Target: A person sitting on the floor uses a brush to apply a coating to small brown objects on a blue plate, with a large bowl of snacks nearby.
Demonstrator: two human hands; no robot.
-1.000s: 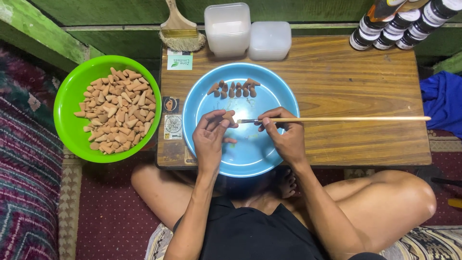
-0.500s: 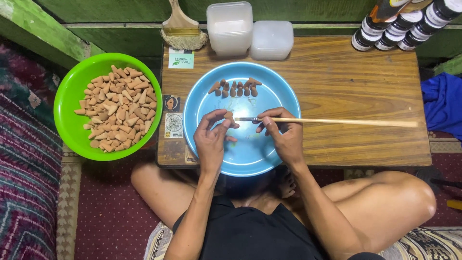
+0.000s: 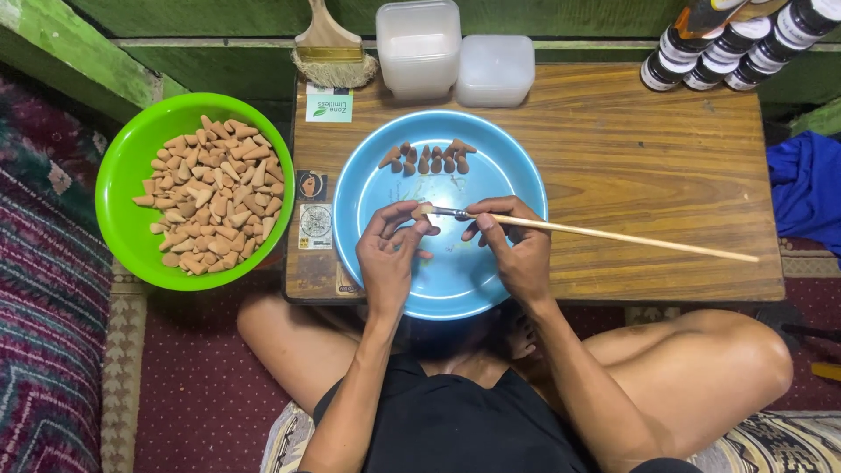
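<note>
While we sit cross-legged at the low wooden table [image 3: 631, 158], we keep both hands over the blue bowl [image 3: 368, 188], so anything that drips or falls lands inside it. Our left hand [image 3: 390, 254] pinches a small tan cone [image 3: 426, 210] between fingertips and thumb, its fingers closed on it and turned so the piece faces the brush. Our right hand [image 3: 517, 250] grips the long wooden paintbrush [image 3: 613, 235] near its metal ferrule, as one would for fine control, and the handle trails off to our right across the table. The bristle tip touches the cone, so the two hands sit close together, nearly meeting at that point.

Along the far side of the blue bowl stands a short row of cones [image 3: 429, 159], set apart from the work. To our left the green bowl [image 3: 123, 175] holds a heap of loose cones [image 3: 215, 194], within easy reach of the left hand. A broad brush [image 3: 331, 52], stacked plastic tubs [image 3: 419, 48] and dark bottles [image 3: 727, 48] line the back edge, and a blue cloth [image 3: 806, 193] lies off to the right
</note>
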